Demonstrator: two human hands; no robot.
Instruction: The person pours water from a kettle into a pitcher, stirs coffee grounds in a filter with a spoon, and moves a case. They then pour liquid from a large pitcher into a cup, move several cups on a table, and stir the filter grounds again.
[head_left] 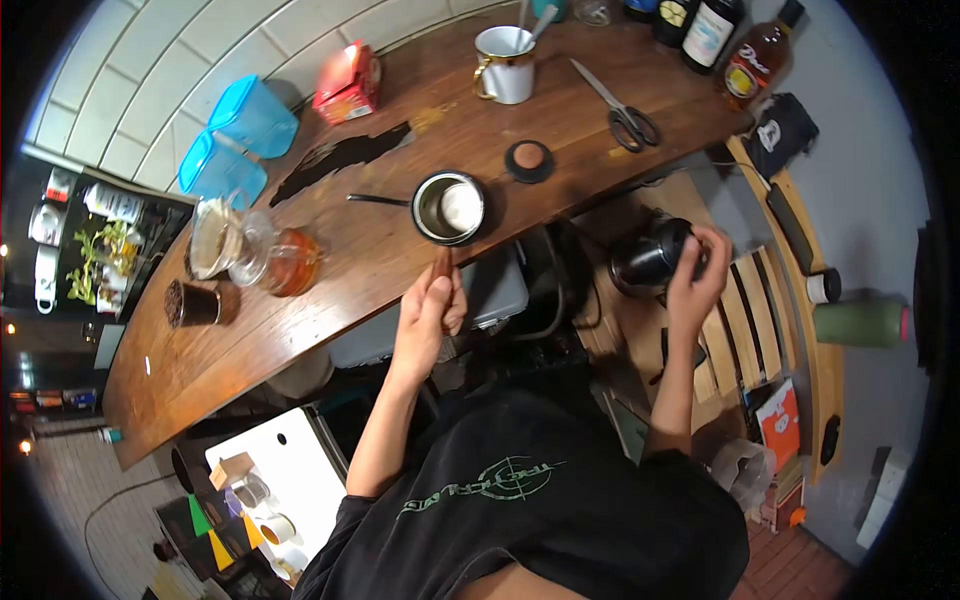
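Observation:
My left hand (pixel 434 308) is wrapped round the brown handle of a small black-rimmed pot (pixel 448 209) at the counter's front edge. The pot is open at the top and pale inside. A thin dark handle or utensil (pixel 378 199) sticks out to its left. On the counter just right of the pot lies a round black lid with a brown knob (pixel 528 158). My right hand (pixel 700 265) grips a glossy black kettle-like vessel (pixel 645 258) at its right side, over the lower wooden area.
On the wooden counter (pixel 370 270) stand a glass carafe of amber liquid (pixel 290 262), a dripper (pixel 215 240), blue containers (pixel 255 115), a red box (pixel 347 85), a white mug (pixel 507 65) and scissors (pixel 620 110). Bottles (pixel 760 60) stand back right; a green bottle (pixel 860 323) is far right.

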